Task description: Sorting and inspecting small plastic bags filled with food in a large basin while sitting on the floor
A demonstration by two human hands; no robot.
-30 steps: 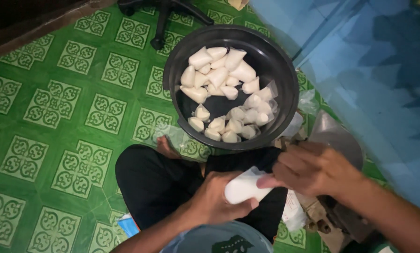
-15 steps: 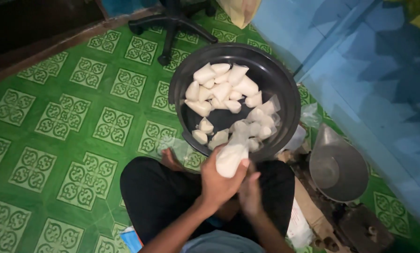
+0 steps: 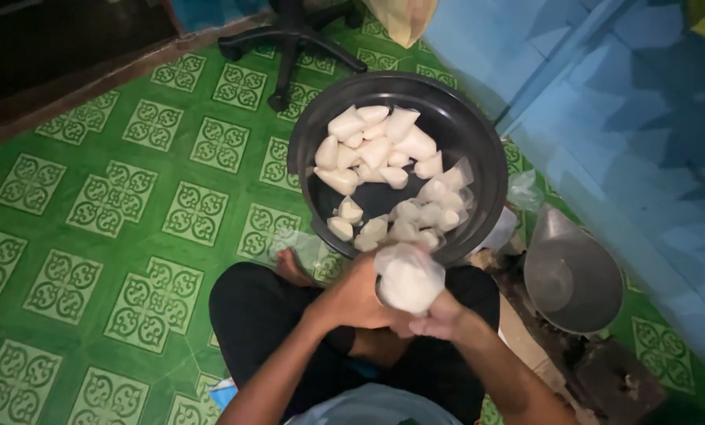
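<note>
The person sits cross-legged on a floor [image 3: 92,205] of green patterned tiles, a blue wall [image 3: 643,142] on their right. Over the lap, the left hand [image 3: 352,299] and right hand [image 3: 439,319] both close their grip on a small clear plastic bag [image 3: 409,277] packed with white filling. Just beyond it sits a black basin [image 3: 486,149] of similar filled bags [image 3: 376,149], a grey metal scoop [image 3: 573,275] beside it, an office chair base [image 3: 293,39] farther off.
</note>
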